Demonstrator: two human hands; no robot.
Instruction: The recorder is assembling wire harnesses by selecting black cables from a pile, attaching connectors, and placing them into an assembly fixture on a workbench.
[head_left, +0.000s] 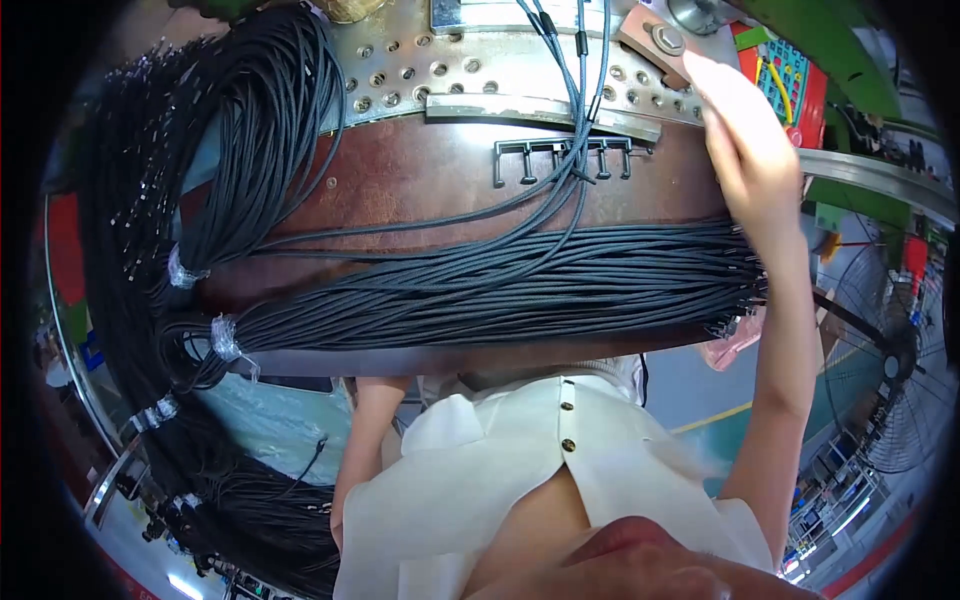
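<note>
My right hand (752,150) reaches over the far right of the bench, its fingers stretched out and slightly blurred. The fingertips are close to a brown clamp block (642,40) with a bolt; whether they touch it I cannot tell. I see nothing held in that hand. My left forearm (376,415) passes beneath the bench's near edge, which hides the left hand. A few black cables (583,85) run up over the metal fixture, past a black comb-like holder (562,160). Nearer me, a long bundle of black cables (500,290) lies across the bench, tied at its left end (226,338).
More tied bundles of black cable (265,130) are heaped along the left side and hang down there. A perforated metal plate (400,75) and a metal bar (520,112) lie at the back. Beyond my right hand is a red panel (810,95); a fan (895,360) stands farther right.
</note>
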